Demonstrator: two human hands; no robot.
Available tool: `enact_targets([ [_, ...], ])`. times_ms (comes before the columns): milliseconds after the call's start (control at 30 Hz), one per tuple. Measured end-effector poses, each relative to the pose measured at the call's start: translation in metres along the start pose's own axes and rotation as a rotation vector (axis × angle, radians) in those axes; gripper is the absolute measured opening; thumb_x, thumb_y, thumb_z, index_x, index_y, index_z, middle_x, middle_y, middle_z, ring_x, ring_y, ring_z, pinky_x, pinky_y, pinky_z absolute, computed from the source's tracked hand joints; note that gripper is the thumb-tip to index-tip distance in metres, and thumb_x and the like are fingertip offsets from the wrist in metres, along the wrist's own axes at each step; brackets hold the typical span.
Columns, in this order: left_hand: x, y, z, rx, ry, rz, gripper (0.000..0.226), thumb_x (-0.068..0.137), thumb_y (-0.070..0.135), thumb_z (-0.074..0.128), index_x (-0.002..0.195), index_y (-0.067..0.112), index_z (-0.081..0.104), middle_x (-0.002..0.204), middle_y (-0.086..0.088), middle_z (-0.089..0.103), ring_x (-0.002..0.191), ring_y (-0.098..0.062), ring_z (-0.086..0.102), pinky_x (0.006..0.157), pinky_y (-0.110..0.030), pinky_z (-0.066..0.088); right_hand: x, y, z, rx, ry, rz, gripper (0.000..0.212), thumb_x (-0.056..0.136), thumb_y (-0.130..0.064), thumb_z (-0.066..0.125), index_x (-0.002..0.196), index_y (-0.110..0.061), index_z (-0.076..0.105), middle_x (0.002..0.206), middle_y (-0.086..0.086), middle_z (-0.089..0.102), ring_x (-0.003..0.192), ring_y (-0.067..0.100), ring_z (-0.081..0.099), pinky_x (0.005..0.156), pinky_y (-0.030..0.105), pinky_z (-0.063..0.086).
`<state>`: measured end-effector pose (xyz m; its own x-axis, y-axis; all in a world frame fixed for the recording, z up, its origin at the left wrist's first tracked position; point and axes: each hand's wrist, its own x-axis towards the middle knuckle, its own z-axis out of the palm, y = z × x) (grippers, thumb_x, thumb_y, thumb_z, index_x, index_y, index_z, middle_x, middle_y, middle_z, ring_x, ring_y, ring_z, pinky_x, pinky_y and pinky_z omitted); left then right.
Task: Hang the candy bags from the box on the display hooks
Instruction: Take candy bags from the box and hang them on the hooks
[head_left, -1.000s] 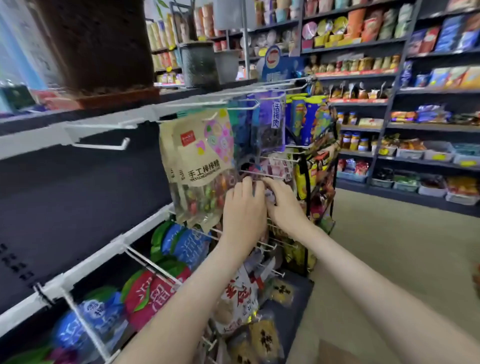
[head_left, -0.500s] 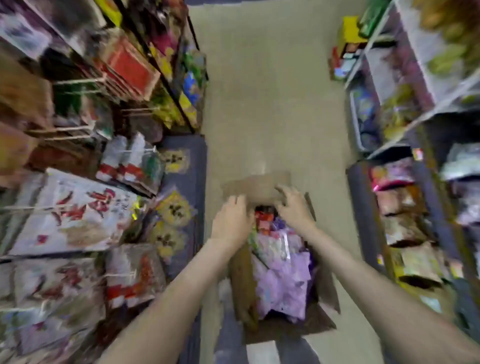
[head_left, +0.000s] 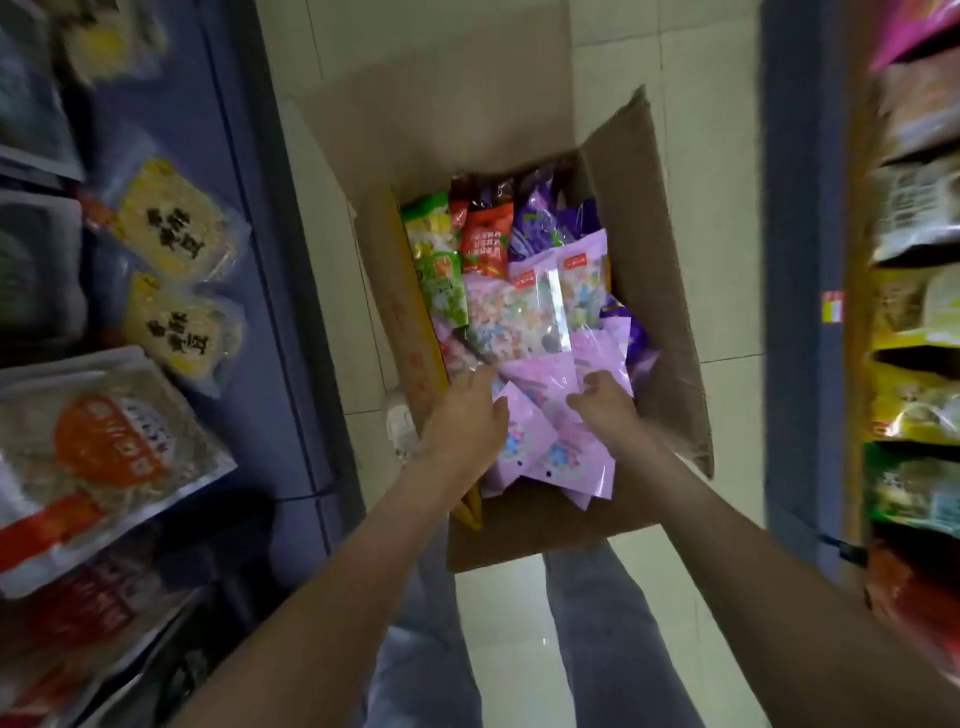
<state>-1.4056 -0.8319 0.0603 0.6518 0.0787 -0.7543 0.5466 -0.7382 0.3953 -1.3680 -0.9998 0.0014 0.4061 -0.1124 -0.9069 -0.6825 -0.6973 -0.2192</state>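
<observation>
Both hands reached into the cardboard box (head_left: 649, 249) on the tiled floor (head_left: 727, 208). The left hand (head_left: 465, 415) and right hand (head_left: 605, 408) had their fingers curled against the lilac candy bags (head_left: 524, 436) heaped on top, though an actual grip could not be told. Farther in lay a red bag (head_left: 485, 244) and a green bag (head_left: 439, 270).

The box (head_left: 654, 291) is open from above, flaps (head_left: 623, 156) folded out, but bags (head_left: 519, 312) fill it edge to edge. Shelves (head_left: 280, 260) hem me on the left, racks (head_left: 795, 260) on the right; bare floor (head_left: 717, 156) lies beyond the far edge
</observation>
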Motion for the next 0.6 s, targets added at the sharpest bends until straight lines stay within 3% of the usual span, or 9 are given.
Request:
enact_targets([
  [67,0.004,-0.006,0.012,-0.029,-0.014,-0.019,0.033,0.098,0.017,0.041,0.130,0.008,0.044,0.130,-0.013,0.048,0.113,-0.028,0.051,0.084,-0.035,0.041,0.017,0.011,0.013,0.003,0.021,0.016,0.013,0.086,-0.014,0.061,0.086,-0.007,0.049,0.079,0.006,0.048,0.082,0.025,0.050,0.064,0.031,0.039],
  [133,0.006,-0.009,0.018,-0.046,-0.016,-0.026,0.033,0.098,0.016,0.042,0.130,0.009,0.046,0.129,-0.013,0.050,0.113,-0.027,0.052,0.087,-0.036,0.042,0.027,0.015,0.021,-0.019,0.047,0.023,0.020,0.086,-0.011,0.061,0.071,-0.006,0.048,0.075,0.010,0.050,0.082,0.030,0.054,0.071,0.040,0.044],
  [233,0.009,-0.011,0.013,-0.040,-0.008,-0.024,0.034,0.098,0.016,0.042,0.132,0.012,0.046,0.132,-0.011,0.050,0.115,-0.025,0.052,0.088,-0.033,0.041,0.028,0.011,0.027,-0.195,0.082,-0.075,0.012,0.087,-0.009,0.056,0.084,0.002,0.060,0.098,0.024,0.059,0.098,0.039,0.056,0.082,0.042,0.042],
  [333,0.011,-0.007,0.000,-0.006,0.056,0.040,0.043,0.098,0.014,0.043,0.142,0.016,0.039,0.138,-0.011,0.044,0.122,-0.025,0.046,0.091,-0.031,0.039,0.013,-0.006,0.014,-0.275,0.264,-0.254,0.018,0.088,-0.005,0.051,0.100,0.003,0.061,0.107,0.024,0.055,0.102,0.038,0.051,0.081,0.041,0.040],
  [433,0.002,0.014,-0.020,0.033,0.138,0.170,0.051,0.094,0.005,0.047,0.143,0.015,0.039,0.138,-0.016,0.042,0.125,-0.030,0.042,0.095,-0.036,0.039,-0.022,-0.043,-0.016,-0.297,0.267,-0.445,0.029,0.092,-0.001,0.043,0.119,-0.001,0.054,0.107,0.023,0.059,0.099,0.037,0.055,0.073,0.039,0.041],
  [500,-0.011,0.035,-0.040,0.084,0.200,0.241,0.060,0.089,0.000,0.053,0.145,0.017,0.037,0.144,-0.021,0.035,0.128,-0.038,0.040,0.098,-0.045,0.044,-0.057,-0.071,-0.039,-0.499,0.214,-0.556,0.036,0.090,0.003,0.040,0.125,-0.007,0.048,0.102,0.021,0.062,0.091,0.036,0.059,0.062,0.035,0.036],
  [600,-0.036,0.067,-0.084,0.141,0.300,0.345,0.073,0.082,0.005,0.066,0.147,0.018,0.035,0.149,-0.026,0.029,0.129,-0.044,0.040,0.100,-0.050,0.040,-0.124,-0.113,-0.078,-0.887,0.209,-0.722,0.046,0.087,0.002,0.045,0.130,-0.012,0.041,0.109,0.012,0.061,0.099,0.030,0.060,0.062,0.032,0.033],
])
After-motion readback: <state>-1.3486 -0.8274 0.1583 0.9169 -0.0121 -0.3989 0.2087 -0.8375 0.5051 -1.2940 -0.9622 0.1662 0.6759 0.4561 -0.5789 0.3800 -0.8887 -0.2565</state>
